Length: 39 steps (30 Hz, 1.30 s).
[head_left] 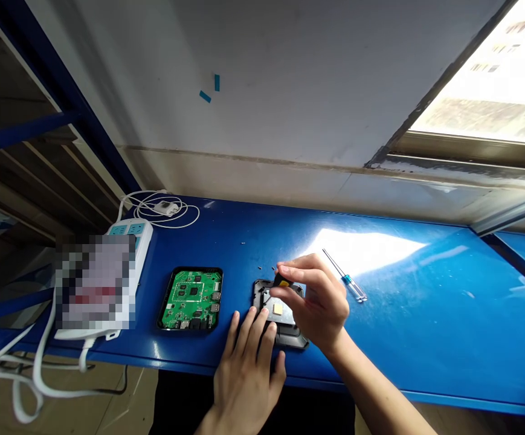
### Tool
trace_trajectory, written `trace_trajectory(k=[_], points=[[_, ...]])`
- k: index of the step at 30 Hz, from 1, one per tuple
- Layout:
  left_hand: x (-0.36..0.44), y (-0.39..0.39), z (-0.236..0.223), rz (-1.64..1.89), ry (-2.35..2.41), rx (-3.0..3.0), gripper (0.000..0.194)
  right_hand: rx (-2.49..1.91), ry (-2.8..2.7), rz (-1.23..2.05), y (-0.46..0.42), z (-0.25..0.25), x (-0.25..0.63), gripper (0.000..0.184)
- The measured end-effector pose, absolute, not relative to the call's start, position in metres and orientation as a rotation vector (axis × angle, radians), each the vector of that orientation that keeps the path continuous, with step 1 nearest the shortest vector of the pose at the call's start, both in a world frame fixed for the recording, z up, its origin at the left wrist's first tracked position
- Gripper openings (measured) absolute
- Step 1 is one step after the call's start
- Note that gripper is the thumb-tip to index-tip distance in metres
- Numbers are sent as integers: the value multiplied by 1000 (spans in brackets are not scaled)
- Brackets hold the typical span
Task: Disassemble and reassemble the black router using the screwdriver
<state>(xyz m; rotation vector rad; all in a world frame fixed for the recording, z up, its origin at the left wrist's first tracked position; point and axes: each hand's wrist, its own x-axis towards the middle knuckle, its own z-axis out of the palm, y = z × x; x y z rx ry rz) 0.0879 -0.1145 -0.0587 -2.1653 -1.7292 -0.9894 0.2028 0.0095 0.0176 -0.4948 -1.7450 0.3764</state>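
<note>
My right hand [319, 299] pinches a short screwdriver [283, 281] with a black and yellow handle, tilted over the upper left part of a black plastic casing half [293, 340]. A silver metal plate [284, 320] with a small tan square pad [278, 309] lies in that casing half. Fingers stretched out, my left hand [246, 377] rests flat with its fingertips at the casing's left and lower edge. The screwdriver's tip is too small to make out clearly. To the left, a green circuit board [190, 296] sits in another black casing half [161, 311].
Small dark screws [259, 267] lie behind the casing. A thin screwdriver [355, 289] with a clear and blue handle lies to the right on the blue table [425, 314]. At left are a white power strip [143, 241], a pixelated object [94, 281] and a coiled white cable [190, 208].
</note>
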Motion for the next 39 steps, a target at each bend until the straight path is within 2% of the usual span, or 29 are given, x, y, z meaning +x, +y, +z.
trace_trajectory(k=[13,21,28,35,39], points=[[88,-115,-58,-972,-1762,-2213,30,-648,-1842,504,-7,23,205,30],[87,-114,-56,-969,-1791,-2268,37,-697,-1928,378,-10,41,206,22],[83,-113,-57,-985,-1784,-2295,40,-735,-1949,351,-10,49,202,22],[75,-113,-60,-1041,-1768,-2326,25,-802,-1928,419,-14,50,202,20],[73,-115,-62,-1064,-1757,-2352,26,-827,-1929,517,-19,49,202,20]])
